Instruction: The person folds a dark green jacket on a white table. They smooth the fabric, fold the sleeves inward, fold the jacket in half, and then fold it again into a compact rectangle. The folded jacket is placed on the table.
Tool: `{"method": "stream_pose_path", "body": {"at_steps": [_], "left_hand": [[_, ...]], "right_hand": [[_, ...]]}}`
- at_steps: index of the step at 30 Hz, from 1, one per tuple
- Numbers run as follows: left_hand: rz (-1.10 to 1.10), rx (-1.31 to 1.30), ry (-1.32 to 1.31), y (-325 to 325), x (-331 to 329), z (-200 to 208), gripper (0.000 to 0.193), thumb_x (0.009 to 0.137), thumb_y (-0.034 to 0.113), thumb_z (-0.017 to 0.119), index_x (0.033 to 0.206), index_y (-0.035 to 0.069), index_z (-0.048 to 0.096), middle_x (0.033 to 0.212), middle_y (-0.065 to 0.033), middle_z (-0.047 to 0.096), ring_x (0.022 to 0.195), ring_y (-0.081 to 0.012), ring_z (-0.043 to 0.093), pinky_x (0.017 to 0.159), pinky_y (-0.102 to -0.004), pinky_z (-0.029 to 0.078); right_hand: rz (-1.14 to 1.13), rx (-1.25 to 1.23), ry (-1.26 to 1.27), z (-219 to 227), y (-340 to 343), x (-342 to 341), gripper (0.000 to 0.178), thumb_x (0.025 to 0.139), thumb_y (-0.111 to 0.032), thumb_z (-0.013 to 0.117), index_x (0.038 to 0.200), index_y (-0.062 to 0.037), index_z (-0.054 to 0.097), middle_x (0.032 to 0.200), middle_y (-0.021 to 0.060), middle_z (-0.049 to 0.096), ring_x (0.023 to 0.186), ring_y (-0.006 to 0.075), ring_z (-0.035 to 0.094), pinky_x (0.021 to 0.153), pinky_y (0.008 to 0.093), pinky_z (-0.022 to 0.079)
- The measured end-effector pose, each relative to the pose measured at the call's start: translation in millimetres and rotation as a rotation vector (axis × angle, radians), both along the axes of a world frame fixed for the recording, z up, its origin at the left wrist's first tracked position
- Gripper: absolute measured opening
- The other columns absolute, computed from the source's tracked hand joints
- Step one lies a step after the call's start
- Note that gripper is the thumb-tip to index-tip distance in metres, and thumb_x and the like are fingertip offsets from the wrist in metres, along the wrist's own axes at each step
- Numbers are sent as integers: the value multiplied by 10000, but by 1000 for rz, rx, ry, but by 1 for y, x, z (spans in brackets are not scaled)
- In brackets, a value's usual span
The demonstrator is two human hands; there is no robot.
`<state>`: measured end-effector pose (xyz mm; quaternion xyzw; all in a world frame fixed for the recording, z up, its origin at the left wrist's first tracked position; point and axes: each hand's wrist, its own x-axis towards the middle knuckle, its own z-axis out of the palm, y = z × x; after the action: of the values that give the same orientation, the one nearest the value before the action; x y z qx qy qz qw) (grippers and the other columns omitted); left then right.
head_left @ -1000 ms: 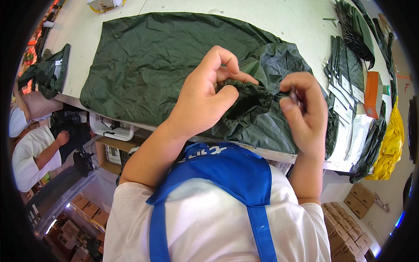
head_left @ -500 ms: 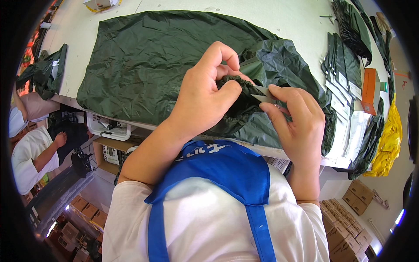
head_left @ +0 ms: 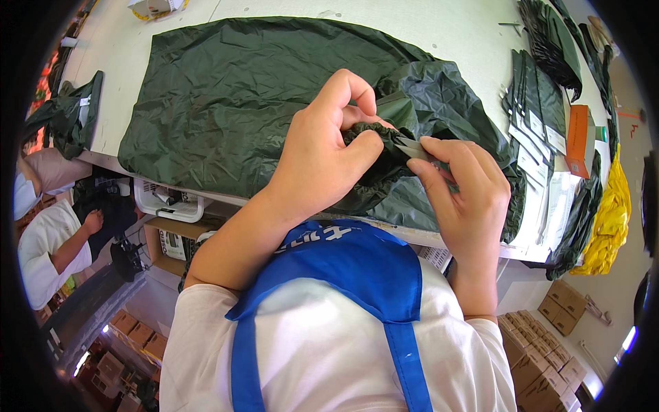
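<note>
A dark green sheet of thin, crinkled fabric (head_left: 226, 96) is spread over the white table. My left hand (head_left: 322, 141) is closed on its gathered, ruffled edge (head_left: 381, 128), thumb and fingers pinching the cloth. From the right, my right hand (head_left: 467, 175) grips small metal thread snips (head_left: 410, 147) between thumb and fingers. The blades lie nearly together with their tips at the ruffled edge, close to my left thumb. Part of the snips is hidden in my right palm, and whether a thread lies between the blades is too small to tell.
Dark strips with white tags (head_left: 532, 137) lie at the right, beside an orange box (head_left: 581, 141). Yellow fabric (head_left: 607, 216) hangs off the table's right end. Under the left edge stands a white basket (head_left: 168, 206). Another person in a white shirt (head_left: 51, 237) is at the far left.
The snips' blades stood apart and have come together at the ruffled edge. Both hands have otherwise hardly moved, and the fabric keeps its place.
</note>
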<state>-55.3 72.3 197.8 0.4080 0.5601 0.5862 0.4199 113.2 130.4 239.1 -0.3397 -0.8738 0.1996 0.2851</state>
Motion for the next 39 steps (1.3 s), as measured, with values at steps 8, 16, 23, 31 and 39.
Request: {"method": "stream_pose_path", "body": {"at_steps": [8,16,23,31,39], "left_hand": [[-57,6,-53,-1,-4,-1,181,780,-64,494,907,46,425,789,-37,558,780,-88,598,557,-212,376],[-107,164,10,0,0,3,180,819,-114,413,916,36,431,828,-18,467,968,-171,622,689,-221,420],[-123,108,395,-7,-8,13,173,719,-105,515,773,20,620,1200,-198,558,857,-200,587,730,-268,440],[-199,89,561,-19,-6,12,79,756,57,658,809,13,619,1285,-185,517,931,-241,570,841,-327,444],[-3,224,444,-19,-7,9,83,836,80,604,779,31,569,1224,-180,557,948,-264,553,843,-329,428]], "right_hand": [[-143,-471,412,-9,0,7,185,749,-26,721,910,-2,634,772,26,630,654,67,557,589,181,434],[112,-303,152,-24,-12,10,436,581,100,642,971,-96,653,625,16,498,501,90,426,472,213,359],[147,145,21,-37,3,9,362,542,-1,656,888,-108,671,614,12,511,502,172,497,455,289,382],[129,85,246,-43,-4,-1,339,537,76,662,845,-66,667,613,18,534,500,141,491,457,254,380],[19,-74,296,-48,-5,0,305,578,125,678,835,-37,656,675,39,568,529,103,480,470,211,372]]}}
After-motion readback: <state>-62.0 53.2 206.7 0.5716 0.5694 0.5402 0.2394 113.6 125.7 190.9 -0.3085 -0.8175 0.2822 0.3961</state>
